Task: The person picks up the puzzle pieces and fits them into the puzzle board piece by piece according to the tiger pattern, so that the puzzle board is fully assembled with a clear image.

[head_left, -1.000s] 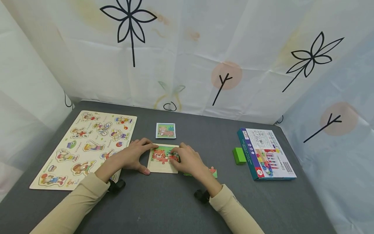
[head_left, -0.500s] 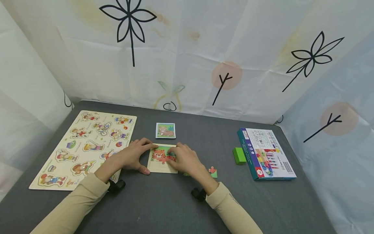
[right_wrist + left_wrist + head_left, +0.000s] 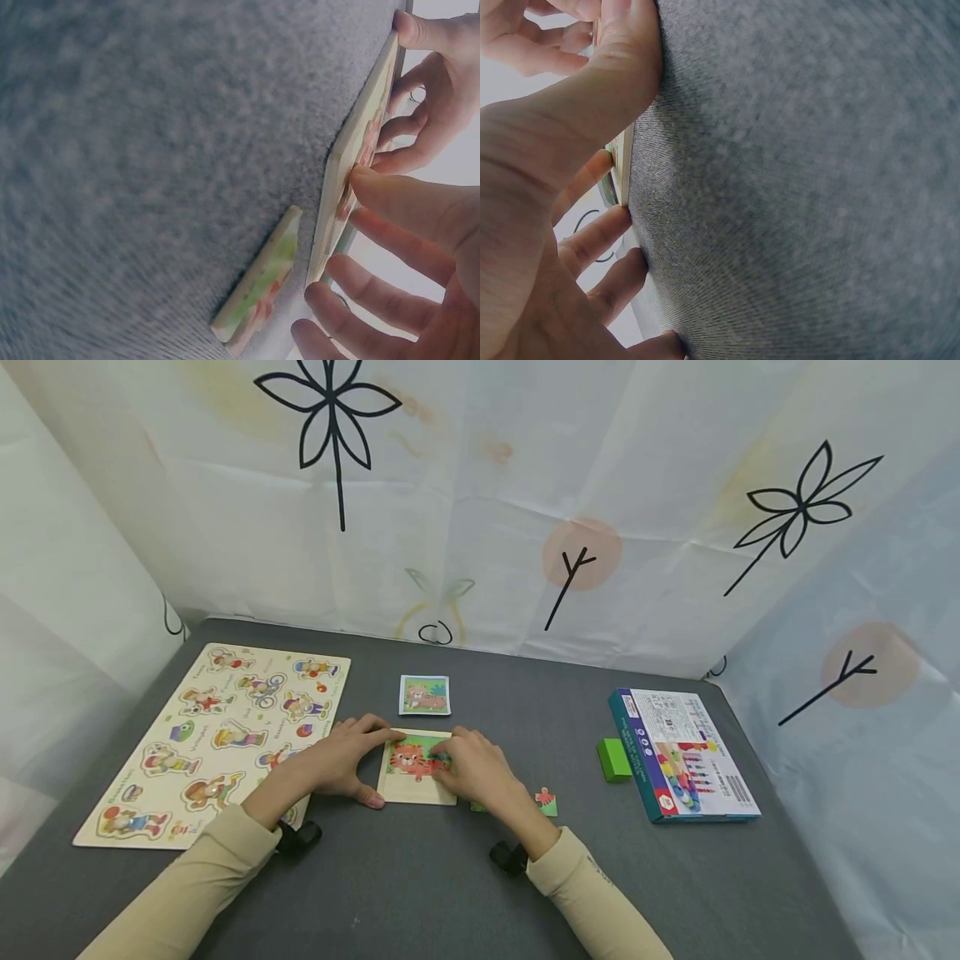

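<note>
The wooden jigsaw tray lies on the grey table with red tiger-face pieces in its upper part. My left hand holds its left end, thumb at the near corner and index finger at the far one. In the left wrist view, that thumb reaches over the tray's near edge. My right hand pinches a red puzzle piece between thumb and index finger, down at the tray's right side. That hand hides much of the piece from above. Loose puzzle pieces lie beside the right wrist.
Behind the tray lies a small picture card. A large peg puzzle board fills the left side, partly under the left forearm. To the right are green blocks against a flat toy box. A printed curtain backs the table.
My right hand has shifted slightly left over the tray, bringing its piece closer to the tiger face. The left hand has stayed in place.
</note>
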`<action>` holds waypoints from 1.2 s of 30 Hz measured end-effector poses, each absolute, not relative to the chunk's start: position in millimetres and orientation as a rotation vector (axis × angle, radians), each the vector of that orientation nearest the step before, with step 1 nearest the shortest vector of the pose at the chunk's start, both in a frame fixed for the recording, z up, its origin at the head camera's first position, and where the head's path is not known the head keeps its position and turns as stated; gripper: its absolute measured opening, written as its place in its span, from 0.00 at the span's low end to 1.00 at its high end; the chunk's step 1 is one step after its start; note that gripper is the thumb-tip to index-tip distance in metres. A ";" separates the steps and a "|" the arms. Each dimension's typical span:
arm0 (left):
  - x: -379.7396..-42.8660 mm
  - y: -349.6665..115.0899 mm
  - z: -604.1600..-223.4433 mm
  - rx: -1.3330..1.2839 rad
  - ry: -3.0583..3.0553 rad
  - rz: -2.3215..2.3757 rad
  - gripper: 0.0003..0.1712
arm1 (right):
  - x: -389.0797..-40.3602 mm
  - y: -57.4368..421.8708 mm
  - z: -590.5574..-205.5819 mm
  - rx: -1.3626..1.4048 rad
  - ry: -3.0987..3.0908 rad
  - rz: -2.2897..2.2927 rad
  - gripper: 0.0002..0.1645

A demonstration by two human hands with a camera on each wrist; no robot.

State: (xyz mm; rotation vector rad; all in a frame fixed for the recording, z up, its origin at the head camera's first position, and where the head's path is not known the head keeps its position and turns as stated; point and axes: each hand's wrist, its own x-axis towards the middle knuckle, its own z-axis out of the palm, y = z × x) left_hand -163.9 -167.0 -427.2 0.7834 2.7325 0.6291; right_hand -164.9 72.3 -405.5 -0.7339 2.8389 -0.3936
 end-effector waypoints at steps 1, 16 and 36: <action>-163.8 -167.1 -427.1 0.785 2.734 0.630 0.57 | -165.2 72.3 -405.4 -0.735 2.838 -0.400 0.16; -163.4 -166.8 -426.5 0.784 2.731 0.636 0.56 | -164.8 68.3 -406.8 -0.734 2.806 -0.446 0.13; -162.3 -166.7 -425.2 0.792 2.732 0.641 0.56 | -165.0 67.7 -407.9 -0.701 2.789 -0.445 0.15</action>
